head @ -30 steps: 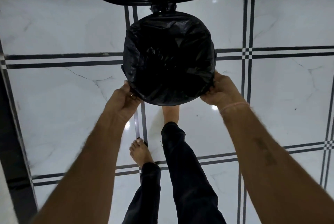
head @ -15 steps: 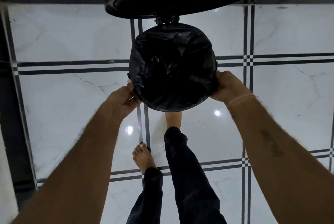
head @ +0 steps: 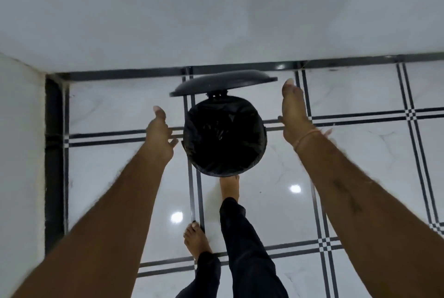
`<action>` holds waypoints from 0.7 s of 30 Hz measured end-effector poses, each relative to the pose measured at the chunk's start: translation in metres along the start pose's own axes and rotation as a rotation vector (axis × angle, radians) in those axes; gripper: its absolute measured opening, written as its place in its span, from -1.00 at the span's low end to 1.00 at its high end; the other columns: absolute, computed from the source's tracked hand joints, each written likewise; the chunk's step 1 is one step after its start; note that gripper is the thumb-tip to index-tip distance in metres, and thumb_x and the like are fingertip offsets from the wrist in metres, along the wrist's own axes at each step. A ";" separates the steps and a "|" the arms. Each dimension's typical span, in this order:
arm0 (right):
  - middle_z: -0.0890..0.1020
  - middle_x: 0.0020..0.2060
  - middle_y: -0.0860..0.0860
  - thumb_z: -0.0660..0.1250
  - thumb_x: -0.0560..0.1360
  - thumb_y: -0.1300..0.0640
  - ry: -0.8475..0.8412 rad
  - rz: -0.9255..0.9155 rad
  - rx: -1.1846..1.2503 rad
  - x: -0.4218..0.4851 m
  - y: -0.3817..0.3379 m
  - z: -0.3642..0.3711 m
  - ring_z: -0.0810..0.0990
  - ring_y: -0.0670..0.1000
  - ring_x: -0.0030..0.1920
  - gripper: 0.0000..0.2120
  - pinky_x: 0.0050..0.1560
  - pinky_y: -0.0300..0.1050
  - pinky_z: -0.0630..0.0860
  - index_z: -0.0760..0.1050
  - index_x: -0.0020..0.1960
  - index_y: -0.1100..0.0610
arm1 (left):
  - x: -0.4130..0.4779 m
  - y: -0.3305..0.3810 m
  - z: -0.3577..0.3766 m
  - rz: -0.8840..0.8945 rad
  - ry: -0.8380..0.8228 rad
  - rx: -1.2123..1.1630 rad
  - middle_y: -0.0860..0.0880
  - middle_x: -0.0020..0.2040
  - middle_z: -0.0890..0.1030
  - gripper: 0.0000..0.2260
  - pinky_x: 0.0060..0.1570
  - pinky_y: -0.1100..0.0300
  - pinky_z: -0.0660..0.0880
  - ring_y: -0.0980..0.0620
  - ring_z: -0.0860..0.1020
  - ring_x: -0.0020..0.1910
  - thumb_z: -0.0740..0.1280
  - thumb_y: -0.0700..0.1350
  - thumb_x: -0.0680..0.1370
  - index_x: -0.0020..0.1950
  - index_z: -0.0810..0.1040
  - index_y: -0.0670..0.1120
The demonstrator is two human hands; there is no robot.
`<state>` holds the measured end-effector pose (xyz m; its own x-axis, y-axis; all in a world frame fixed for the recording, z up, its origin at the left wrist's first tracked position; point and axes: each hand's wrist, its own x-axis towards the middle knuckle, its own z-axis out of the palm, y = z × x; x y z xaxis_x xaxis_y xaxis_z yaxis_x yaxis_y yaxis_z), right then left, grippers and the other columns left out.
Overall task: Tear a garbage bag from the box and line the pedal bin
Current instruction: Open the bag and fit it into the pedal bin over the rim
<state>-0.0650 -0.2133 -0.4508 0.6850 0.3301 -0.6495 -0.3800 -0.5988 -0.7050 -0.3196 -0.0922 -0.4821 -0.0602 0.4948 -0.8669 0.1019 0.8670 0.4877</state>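
Observation:
A round black pedal bin (head: 262, 139) stands on the tiled floor with its lid (head: 223, 82) tilted up at the back. A black garbage bag (head: 224, 135) lines its inside and folds over the rim. My left hand (head: 159, 130) hovers just left of the bin, fingers apart, holding nothing. My right hand (head: 294, 107) is raised to the right of the bin, fingers stretched out, clear of the rim. My right foot (head: 229, 188) rests at the bin's front base, where the pedal is hidden. The bag box is out of view.
White marble floor (head: 360, 177) with black stripe lines all around. A white wall (head: 216, 9) runs close behind the bin, and another white wall (head: 19, 153) with a dark skirting stands at the left. My left foot (head: 195, 241) stands behind.
Both hands have let go of the bag's rim and moved outward and up. The view has pulled back, so the bin looks smaller and farther away.

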 end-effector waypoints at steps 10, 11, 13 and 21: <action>0.68 0.10 0.07 0.30 0.60 -0.24 -0.181 -0.249 -0.509 -0.011 -0.045 0.006 0.60 0.12 0.19 -0.50 0.21 -0.04 0.47 0.65 0.14 0.20 | -0.052 0.039 0.032 0.249 -0.202 0.304 0.04 0.04 0.53 -0.54 -0.08 0.22 0.51 0.11 0.51 -0.04 0.42 0.14 0.58 0.30 0.47 -0.15; 0.69 0.08 0.10 0.32 0.60 -0.22 -0.167 -0.269 -0.546 -0.015 -0.033 0.003 0.62 0.14 0.16 -0.52 0.20 -0.01 0.51 0.64 0.11 0.21 | -0.053 0.027 0.029 0.279 -0.216 0.318 0.02 0.06 0.56 -0.54 -0.17 0.25 0.47 0.09 0.55 -0.01 0.42 0.12 0.59 0.31 0.47 -0.18; 0.69 0.09 0.11 0.35 0.58 -0.20 -0.147 -0.288 -0.574 -0.022 -0.009 -0.001 0.63 0.16 0.16 -0.55 0.24 0.07 0.56 0.62 0.13 0.19 | -0.047 0.002 0.021 0.330 -0.213 0.335 -0.04 0.19 0.62 -0.52 -0.10 0.21 0.53 -0.02 0.60 0.15 0.46 0.07 0.57 0.37 0.50 -0.17; 0.47 0.46 0.10 0.37 0.48 -0.27 -0.034 -0.345 -0.547 -0.018 0.129 0.012 0.46 0.15 0.46 -0.23 0.45 0.18 0.46 0.34 0.54 0.12 | -0.001 -0.118 0.004 0.497 -0.071 0.446 0.09 0.43 0.50 -0.26 0.40 0.13 0.41 0.05 0.47 0.39 0.53 0.12 0.48 0.58 0.30 0.03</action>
<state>-0.1333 -0.2880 -0.5335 0.6874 0.5879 -0.4264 0.2362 -0.7362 -0.6342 -0.3277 -0.1954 -0.5393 0.1640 0.8107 -0.5621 0.5017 0.4220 0.7551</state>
